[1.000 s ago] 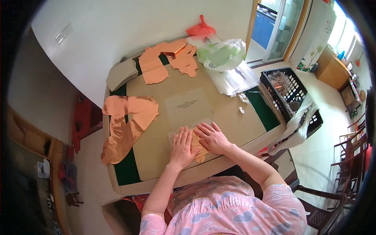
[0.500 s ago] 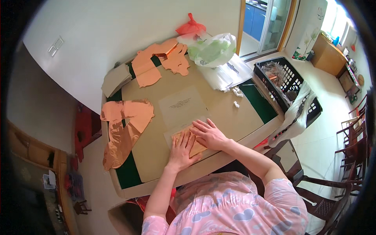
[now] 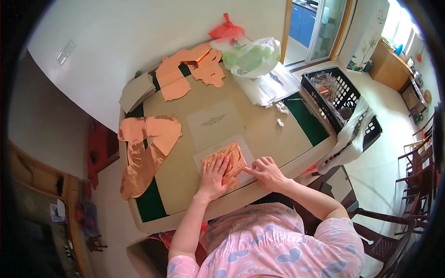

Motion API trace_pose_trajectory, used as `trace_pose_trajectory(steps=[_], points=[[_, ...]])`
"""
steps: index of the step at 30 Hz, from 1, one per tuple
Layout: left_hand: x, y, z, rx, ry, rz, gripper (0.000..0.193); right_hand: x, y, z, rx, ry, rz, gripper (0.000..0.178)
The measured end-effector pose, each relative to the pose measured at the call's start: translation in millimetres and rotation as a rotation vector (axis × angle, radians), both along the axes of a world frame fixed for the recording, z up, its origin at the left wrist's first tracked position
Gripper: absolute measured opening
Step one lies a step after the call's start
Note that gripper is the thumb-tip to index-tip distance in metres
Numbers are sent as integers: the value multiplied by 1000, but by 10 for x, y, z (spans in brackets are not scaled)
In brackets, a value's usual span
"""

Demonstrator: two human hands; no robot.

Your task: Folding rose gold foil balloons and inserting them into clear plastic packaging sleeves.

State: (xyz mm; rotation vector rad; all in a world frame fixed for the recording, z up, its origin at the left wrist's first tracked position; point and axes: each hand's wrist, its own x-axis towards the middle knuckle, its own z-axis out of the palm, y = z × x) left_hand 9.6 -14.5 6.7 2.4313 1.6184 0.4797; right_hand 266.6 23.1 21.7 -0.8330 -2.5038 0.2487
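Note:
A shiny copper-coloured foil sheet point(image 3: 230, 154) lies on a white paper sheet point(image 3: 247, 150) near the front edge of the table point(image 3: 185, 185). My left hand point(image 3: 214, 177) lies flat on the foil's left part, fingers spread. My right hand point(image 3: 265, 172) rests just right of the foil, its fingertips touching the foil's right edge and the white sheet. Neither hand grips anything.
Another white sheet point(image 3: 214, 123) lies further back. Copper foil pieces hang over the left edge point(image 3: 146, 150) and pile at the back point(image 3: 190, 69). Plastic bags point(image 3: 250, 58), a red bag point(image 3: 226, 30), a black crate point(image 3: 336, 95) to the right, dark chairs point(image 3: 417, 171).
My right hand has slid off the foil to its right edge, uncovering the foil. My left hand stays pressed on it. The view has shifted slightly.

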Motion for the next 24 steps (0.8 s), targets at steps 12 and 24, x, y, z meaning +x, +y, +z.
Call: trace_pose_trajectory(steps=[12,24], points=[[-213,139,114,-436,-582,74,52,103,302,93,-27,-229,447,56],[-284,175,80,-528,-590,26,55,-19,351,267,-173,-122,531,47]])
